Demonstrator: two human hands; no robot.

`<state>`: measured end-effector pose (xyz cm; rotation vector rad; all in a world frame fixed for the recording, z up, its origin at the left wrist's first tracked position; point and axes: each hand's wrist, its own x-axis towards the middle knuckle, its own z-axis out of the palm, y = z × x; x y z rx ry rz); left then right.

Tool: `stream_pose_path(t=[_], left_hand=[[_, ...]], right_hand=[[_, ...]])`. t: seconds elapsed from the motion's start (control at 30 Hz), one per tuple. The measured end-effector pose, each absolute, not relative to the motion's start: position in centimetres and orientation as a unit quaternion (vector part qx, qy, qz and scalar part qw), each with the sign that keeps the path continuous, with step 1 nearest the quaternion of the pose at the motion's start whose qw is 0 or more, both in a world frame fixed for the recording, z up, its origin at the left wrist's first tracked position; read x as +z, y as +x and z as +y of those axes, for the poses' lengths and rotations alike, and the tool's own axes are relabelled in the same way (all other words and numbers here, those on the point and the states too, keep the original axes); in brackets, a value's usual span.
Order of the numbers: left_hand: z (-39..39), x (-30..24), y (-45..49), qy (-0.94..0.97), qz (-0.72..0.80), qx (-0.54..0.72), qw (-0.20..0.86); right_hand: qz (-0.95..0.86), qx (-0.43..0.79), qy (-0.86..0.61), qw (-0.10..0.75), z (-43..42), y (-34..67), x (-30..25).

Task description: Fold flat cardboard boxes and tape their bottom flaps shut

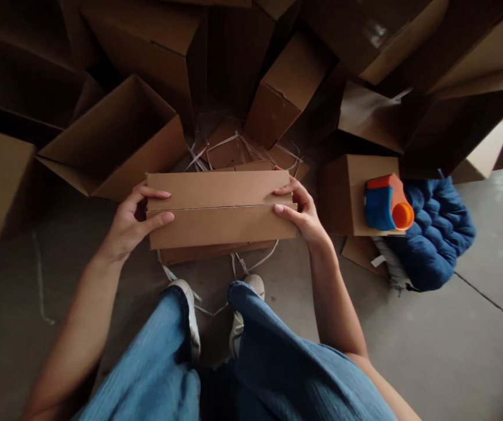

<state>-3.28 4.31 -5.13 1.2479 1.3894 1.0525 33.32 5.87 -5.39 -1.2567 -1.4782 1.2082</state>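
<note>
I hold a small brown cardboard box (220,213) in front of me, above my knees and shoes. Its two top flaps are folded down and meet along a seam across the middle. My left hand (135,219) grips the box's left end, fingers curled over the flaps. My right hand (301,213) grips the right end the same way, fingers pressing on the flaps. An orange and blue tape dispenser (387,202) rests on a closed box (343,193) to the right, apart from both hands.
Several open and folded cardboard boxes (120,140) are piled on the concrete floor ahead and to both sides. White plastic strapping (238,146) lies tangled under the held box. A blue quilted jacket (439,234) lies at the right. A thin cable (492,301) crosses the floor.
</note>
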Motion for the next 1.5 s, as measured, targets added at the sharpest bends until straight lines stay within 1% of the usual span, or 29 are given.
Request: stream_pose_path(t=[0.3,0.63,0.83,1.03,1.3,1.43,1.5], left_hand=[[4.1,-4.6,-2.8,0.495,0.579,0.429,0.484],[4.0,-4.6,-2.7,0.515,0.589,0.424,0.456],[4.0,-3.8,-2.3,0.514,0.621,0.391,0.443],[3.8,-3.9,-1.7,0.482,0.617,0.419,0.460],[4.2,-3.5,-1.3,0.451,0.628,0.417,0.477],[4.2,-3.7,-1.4,0.462,0.630,0.423,0.459],[4.1,-3.8,-1.4,0.466,0.632,0.427,0.449]], right_hand=[[-0.589,0.483,-0.495,0.419,5.9,33.1,-5.2],[-0.592,0.477,-0.486,0.431,5.8,33.1,-5.4],[-0.608,0.451,-0.508,0.411,6.0,33.2,-4.6],[-0.604,0.457,-0.517,0.398,6.3,33.0,-4.4],[-0.616,0.472,-0.534,0.337,7.3,33.8,-3.7],[-0.613,0.455,-0.550,0.339,6.5,33.4,-3.7],[-0.599,0.445,-0.563,0.356,5.9,33.0,-3.8]])
